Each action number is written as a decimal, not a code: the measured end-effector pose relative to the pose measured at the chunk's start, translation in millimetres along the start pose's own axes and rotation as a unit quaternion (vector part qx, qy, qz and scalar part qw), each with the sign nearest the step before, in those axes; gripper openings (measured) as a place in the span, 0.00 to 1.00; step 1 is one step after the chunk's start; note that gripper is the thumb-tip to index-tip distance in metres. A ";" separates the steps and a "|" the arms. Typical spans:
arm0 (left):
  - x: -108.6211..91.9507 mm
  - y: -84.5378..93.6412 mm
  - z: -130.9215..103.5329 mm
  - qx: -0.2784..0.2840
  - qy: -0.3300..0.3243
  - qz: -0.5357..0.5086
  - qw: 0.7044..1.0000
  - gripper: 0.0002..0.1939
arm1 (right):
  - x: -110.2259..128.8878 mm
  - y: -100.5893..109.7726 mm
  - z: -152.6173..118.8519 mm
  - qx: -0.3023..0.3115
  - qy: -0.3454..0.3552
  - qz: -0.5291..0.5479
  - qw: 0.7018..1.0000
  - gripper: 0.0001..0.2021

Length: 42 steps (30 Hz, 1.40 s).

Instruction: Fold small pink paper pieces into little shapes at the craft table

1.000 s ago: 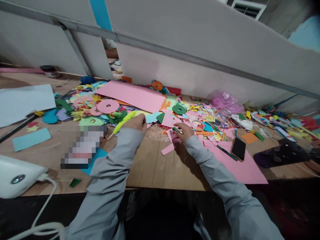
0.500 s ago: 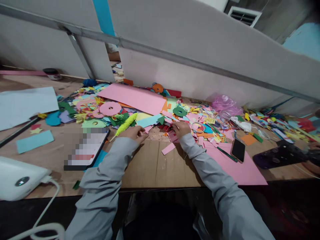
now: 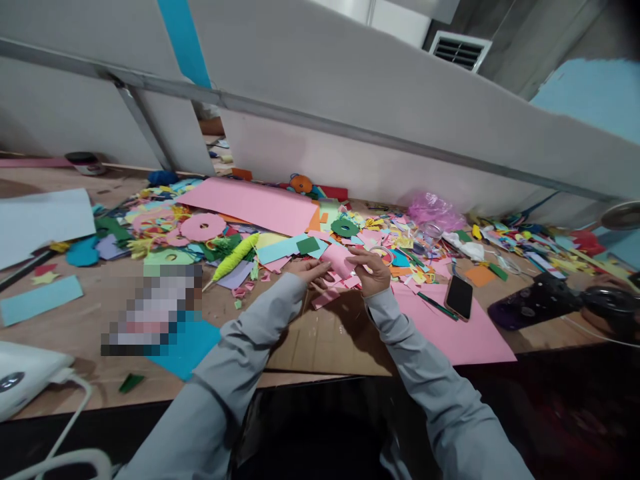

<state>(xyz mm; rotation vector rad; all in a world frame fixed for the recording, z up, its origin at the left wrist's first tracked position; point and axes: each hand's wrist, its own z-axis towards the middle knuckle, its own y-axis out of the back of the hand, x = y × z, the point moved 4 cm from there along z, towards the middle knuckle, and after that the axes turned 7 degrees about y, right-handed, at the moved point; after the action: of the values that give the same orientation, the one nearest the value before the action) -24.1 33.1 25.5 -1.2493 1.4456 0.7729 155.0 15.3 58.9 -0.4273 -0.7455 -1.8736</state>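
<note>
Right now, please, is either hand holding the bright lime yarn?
No, the lime yarn lies apart; the left hand and right hand hold pink paper.

We hold one small, roughly four-sided piece of plain pink paper (image 3: 337, 259) between our left hand (image 3: 311, 272) and right hand (image 3: 373, 269). It is raised and tilted, a broad face showing to us; the right fingers cover part of its edge, so we cannot tell its full outline.
</note>
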 end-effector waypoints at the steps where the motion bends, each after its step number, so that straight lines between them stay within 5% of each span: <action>1: 2.0 -3.0 2.8 0.000 0.016 -0.006 1.000 0.20 | -0.5 1.9 -1.3 -0.004 0.005 0.011 1.000 0.10; 10: 3.3 -13.7 17.1 -0.096 -0.021 -0.092 0.991 0.27 | -18.4 -1.9 -11.6 0.022 -0.102 0.110 0.988 0.20; 14: 9.3 -11.8 22.6 -0.125 -0.024 -0.072 0.989 0.26 | -28.1 -5.6 -14.1 0.054 -0.119 0.130 0.983 0.16; 27: 16.7 -20.0 13.3 -0.063 -0.024 -0.082 0.994 0.29 | -54.4 -21.8 -23.1 0.073 -0.299 0.250 0.918 0.20; 32: 19.6 -26.2 16.9 -0.040 -0.032 -0.064 0.997 0.29 | -63.8 -20.5 -23.9 0.002 -0.309 0.245 0.919 0.23; 37: 27.9 -26.9 21.8 -0.022 -0.046 -0.038 0.998 0.23 | -62.0 -17.5 -22.3 0.016 -0.305 0.227 0.925 0.23; 42: 22.9 -20.8 17.7 -0.067 -0.044 -0.044 0.996 0.22 | -61.0 -15.5 -23.1 0.055 -0.316 0.216 0.922 0.19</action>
<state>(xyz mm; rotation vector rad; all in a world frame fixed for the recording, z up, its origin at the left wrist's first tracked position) 2.4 37.4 2.0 -1.3551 1.2770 0.8657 166.7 46.3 0.7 -1.0610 -1.0694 -1.2635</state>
